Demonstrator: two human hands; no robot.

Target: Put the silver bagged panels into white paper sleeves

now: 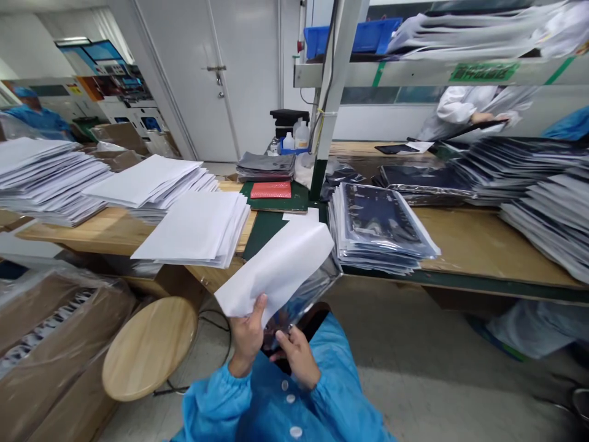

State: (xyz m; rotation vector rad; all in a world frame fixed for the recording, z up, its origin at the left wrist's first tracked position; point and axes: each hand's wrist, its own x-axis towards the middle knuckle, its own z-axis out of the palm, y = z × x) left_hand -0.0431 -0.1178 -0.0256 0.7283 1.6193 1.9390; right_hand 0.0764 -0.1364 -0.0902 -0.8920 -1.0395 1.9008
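Observation:
My left hand [247, 334] is closed on a white sheet [280, 261], thumb on top near its lower edge. The sheet tilts up toward the table edge. Under and beside it is a clear, shiny plastic bag [306, 294] with something dark showing through. My right hand [298, 357] pinches the near end of this bag between thumb and fingers. Whether the sheet lies partly inside the bag I cannot tell. Just beyond, to the right, stands a stack of bagged dark panels [381, 215]. A stack of white sheets [188, 230] lies to the left.
More white stacks [41, 178] fill the left bench. A round wooden stool [150, 347] stands at lower left beside wrapped cartons [55, 350]. A red bubble pouch [270, 189] lies behind, near a metal post [334, 92]. Dark stacked panels [515, 166] and a co-worker's hand [481, 117] are at right.

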